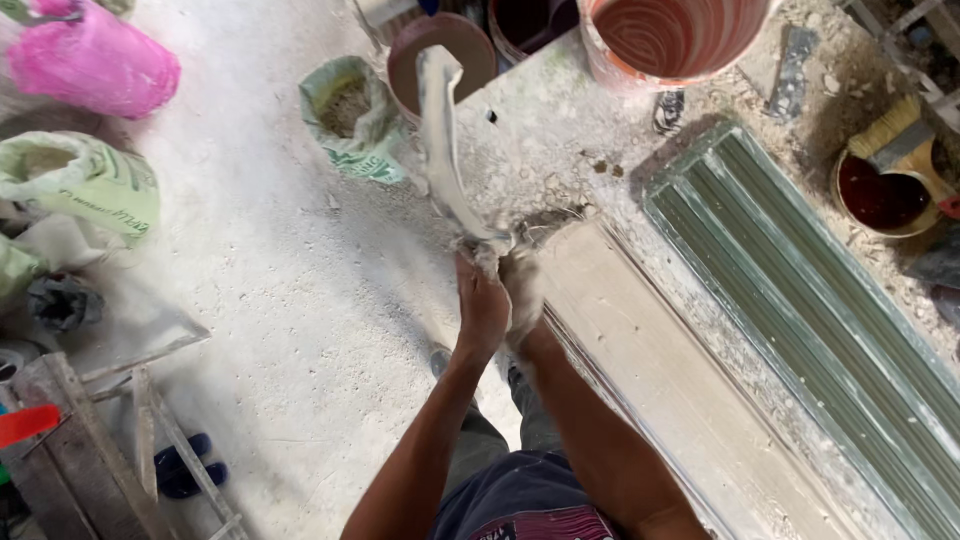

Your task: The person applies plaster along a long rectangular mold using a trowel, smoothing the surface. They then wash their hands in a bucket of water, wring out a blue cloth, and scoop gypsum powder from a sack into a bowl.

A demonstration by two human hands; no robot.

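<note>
Both my hands meet at the near end of a long, plaster-caked strip [441, 140] that rises away from me toward the buckets. My left hand [482, 303] is wrapped round its lower end. My right hand [522, 288], white with plaster, grips the same end right beside the left. Below them lies a long pale plaster-filled mould [650, 370] on a dusty workbench [560, 130]. A second long mould, green and ribbed [810, 300], lies parallel on the right.
A large orange bucket [675, 35] and a brown bowl [440, 50] stand at the bench's far end. A small tub of dark red liquid with a brush [885, 190] sits far right. Open sacks [350, 115], a pink bag [95, 60] and wooden frames [90, 430] line the dusty floor at left.
</note>
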